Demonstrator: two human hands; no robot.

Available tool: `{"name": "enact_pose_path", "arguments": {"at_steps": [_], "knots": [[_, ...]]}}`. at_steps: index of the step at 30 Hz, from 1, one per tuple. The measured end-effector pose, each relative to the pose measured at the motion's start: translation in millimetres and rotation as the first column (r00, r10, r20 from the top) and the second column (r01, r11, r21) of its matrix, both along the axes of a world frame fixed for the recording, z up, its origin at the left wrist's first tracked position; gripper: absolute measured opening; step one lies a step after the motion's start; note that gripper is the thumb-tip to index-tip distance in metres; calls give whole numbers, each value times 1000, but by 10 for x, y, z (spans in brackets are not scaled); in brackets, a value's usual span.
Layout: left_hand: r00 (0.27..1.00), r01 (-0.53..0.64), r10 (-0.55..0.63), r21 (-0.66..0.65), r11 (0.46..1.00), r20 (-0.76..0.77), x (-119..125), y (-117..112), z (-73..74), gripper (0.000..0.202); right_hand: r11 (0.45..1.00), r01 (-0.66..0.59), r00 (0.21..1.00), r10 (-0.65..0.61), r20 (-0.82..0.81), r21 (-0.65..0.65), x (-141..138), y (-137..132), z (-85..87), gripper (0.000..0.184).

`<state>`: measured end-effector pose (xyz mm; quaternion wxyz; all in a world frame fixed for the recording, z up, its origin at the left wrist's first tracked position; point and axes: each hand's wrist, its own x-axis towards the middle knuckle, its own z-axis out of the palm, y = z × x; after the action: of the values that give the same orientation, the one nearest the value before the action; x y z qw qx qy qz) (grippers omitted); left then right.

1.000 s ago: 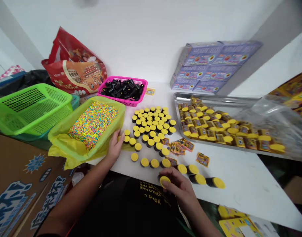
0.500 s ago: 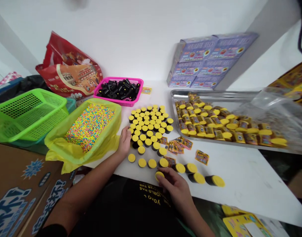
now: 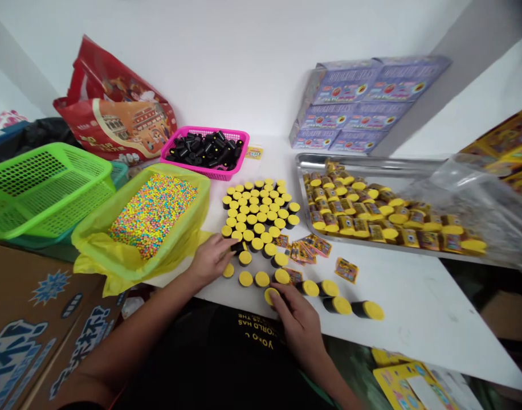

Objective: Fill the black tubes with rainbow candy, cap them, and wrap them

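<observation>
Several small black tubes with yellow caps (image 3: 257,212) stand bunched on the white table (image 3: 419,307). My left hand (image 3: 210,259) lies at the cluster's near left edge, its fingers curled round one yellow-capped tube (image 3: 237,237). My right hand (image 3: 296,320) is at the table's front edge, fingers closed on another yellow-capped tube (image 3: 271,296). More capped tubes (image 3: 350,306) lie in a row to its right. Small printed stickers (image 3: 307,249) are scattered beside the cluster.
A yellow-lined bin of coloured beads (image 3: 152,210) stands left of the cluster, with a green basket (image 3: 43,188) beyond. A pink basket of black tubes (image 3: 206,149) is behind. A metal tray (image 3: 329,162) holds labelled tubes. Purple boxes (image 3: 363,102) stack at the back right.
My left hand has moved right from the bead bin to the cluster's edge and closed on a tube. My right hand has brought its tube up to the near row.
</observation>
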<state>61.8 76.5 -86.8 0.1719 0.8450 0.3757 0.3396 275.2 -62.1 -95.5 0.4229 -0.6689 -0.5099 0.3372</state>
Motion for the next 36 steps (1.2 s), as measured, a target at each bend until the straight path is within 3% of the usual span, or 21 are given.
{"name": "enact_pose_path", "arguments": {"at_steps": [2, 5, 8, 11, 14, 18, 24, 29, 33, 36], "knots": [[991, 120, -121, -23, 992, -61, 8, 72, 3, 24, 1000, 8, 1000, -8, -7, -14, 5, -3, -13, 44], [979, 194, -198, -71, 978, -40, 24, 196, -46, 19, 1000, 15, 999, -16, -28, -21, 3, -2, -19, 45], [983, 181, -182, -102, 978, 5, 34, 264, -107, 9, 999, 10, 997, -12, -83, -35, -14, 9, -12, 43], [990, 142, -141, -116, 983, 17, 44, 286, -135, 17, 999, 11, 992, -15, -125, -32, -35, 25, -12, 41], [991, 135, -130, -190, 973, 38, 62, 292, -130, 21, 999, 43, 994, -43, -98, -3, -45, 32, -22, 40], [991, 135, -134, -293, 947, 22, 91, 291, -101, 10, 998, 64, 996, -63, -58, 21, -43, 34, -20, 38], [970, 234, -242, -218, 947, -8, 72, 319, -76, 23, 990, 139, 989, -139, -49, 3, -41, 20, -59, 37], [953, 298, -303, -145, 944, -11, 6, 326, -57, 23, 997, 80, 996, -80, -36, -7, -22, -11, -106, 35], [970, 215, -232, -179, 960, -80, -29, 320, -82, 12, 999, 52, 998, -52, 22, 16, -14, -23, -107, 33], [977, 159, -184, -200, 967, -112, -32, 294, -112, 12, 999, 40, 998, -40, 44, -17, -20, -26, -113, 44]]}}
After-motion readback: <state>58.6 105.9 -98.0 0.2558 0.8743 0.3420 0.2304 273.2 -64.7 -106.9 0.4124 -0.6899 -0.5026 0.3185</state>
